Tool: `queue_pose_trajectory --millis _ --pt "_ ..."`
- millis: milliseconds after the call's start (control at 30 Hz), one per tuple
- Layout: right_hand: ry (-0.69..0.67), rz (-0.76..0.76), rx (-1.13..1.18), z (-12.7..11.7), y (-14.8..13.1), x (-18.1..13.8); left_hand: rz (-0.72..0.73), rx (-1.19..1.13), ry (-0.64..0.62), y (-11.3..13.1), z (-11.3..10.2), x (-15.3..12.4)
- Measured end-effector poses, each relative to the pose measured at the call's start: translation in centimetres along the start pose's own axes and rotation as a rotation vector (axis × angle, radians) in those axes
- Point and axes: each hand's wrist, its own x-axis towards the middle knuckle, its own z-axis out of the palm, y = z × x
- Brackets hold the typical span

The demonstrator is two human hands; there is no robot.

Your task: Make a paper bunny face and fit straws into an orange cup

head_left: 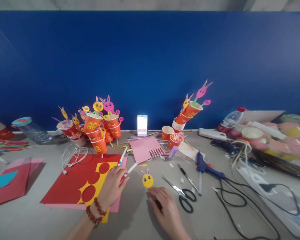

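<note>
My left hand (114, 186), with a red bead bracelet on the wrist, rests on the yellow paper with round holes (96, 183) atop a red sheet (72, 181); its curled fingers touch a white pen (132, 167). My right hand (166, 208) lies on the table, fingers bent, just below a yellow paper bunny face (147, 180) with small ears. Something dark shows under its fingers; I cannot make it out. Black-handled scissors (183, 195) lie just right of that hand.
Orange paper cups with bunny sticks (100, 128) stand at the back, more cups (187, 115) to the right. Pink fringed paper (145, 149), a blue glue gun (205, 166) with black cable, a white cable (73, 155), a bottle (230, 121) and clutter at right.
</note>
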Motion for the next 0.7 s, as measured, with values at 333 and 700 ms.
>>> queue_pose_trajectory --millis 333,700 --pt "0.101 0.072 0.068 0.4 0.7 -0.5 -0.04 0.079 0.062 -0.6 1.7 4.4" --pt "0.132 0.191 0.039 1.4 2.1 -1.1 -0.136 0.147 0.156 -5.2 -1.9 5.2"
